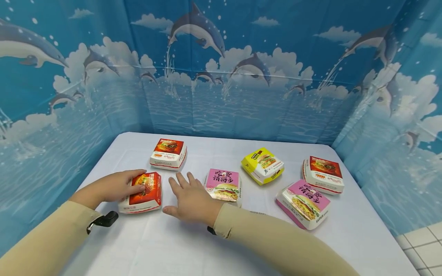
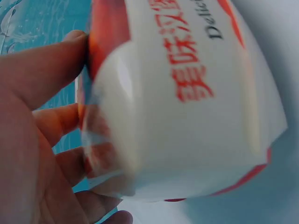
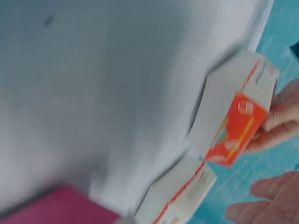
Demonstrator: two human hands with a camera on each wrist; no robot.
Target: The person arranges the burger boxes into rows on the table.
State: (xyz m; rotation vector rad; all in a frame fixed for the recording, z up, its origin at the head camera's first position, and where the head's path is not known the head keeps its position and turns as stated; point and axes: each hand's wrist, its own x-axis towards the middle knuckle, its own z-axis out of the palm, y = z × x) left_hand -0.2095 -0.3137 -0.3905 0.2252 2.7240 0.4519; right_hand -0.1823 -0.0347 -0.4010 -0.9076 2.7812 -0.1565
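My left hand grips a red and white burger box at the left of the table. In the left wrist view, the thumb is against one edge of this box and the other fingers are partly behind it. Fingers spread, my right hand hovers between that box and a pink and white burger box, holding nothing. In the right wrist view, the fingertips of this hand show at the lower right, apart from the red box.
Behind the gripped box sits another red and white burger box. To the right are a yellow box, a second pink box and a third red and white one. A dolphin-print curtain borders the white table.
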